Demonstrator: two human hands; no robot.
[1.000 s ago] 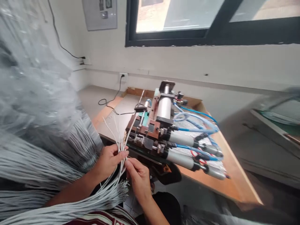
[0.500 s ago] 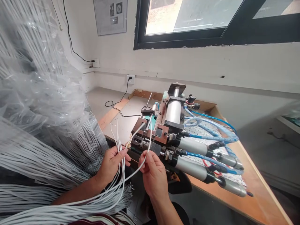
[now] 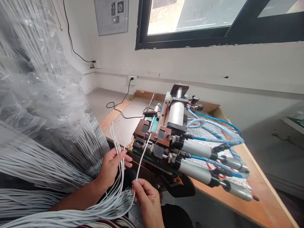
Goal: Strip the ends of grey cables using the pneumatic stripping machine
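Note:
My left hand [image 3: 114,166] is closed round several white cables [image 3: 121,169], whose free ends stick up above the fingers. Lower and to the right, my right hand [image 3: 148,199] pinches a single white cable [image 3: 142,158] between thumb and fingers. That cable's tip rises to the front jaws of a pneumatic machine [image 3: 163,136]; whether the tip sits inside or just in front of them, I cannot tell. The cables run back leftward over my lap into a larger bundle [image 3: 59,218].
Large bundles of grey cable [image 3: 35,152], partly wrapped in clear plastic [image 3: 42,98], fill the left side. Silver air cylinders [image 3: 197,148] and blue hoses [image 3: 218,117] extend to the machine's right. A wooden tray edge [image 3: 273,196] borders the bench. A black cord [image 3: 129,117] lies behind.
My right hand has moved down and slightly left along its cable, and that cable's tip has dropped toward the front jaws. The cable that slanted right from my left hand now points more upright.

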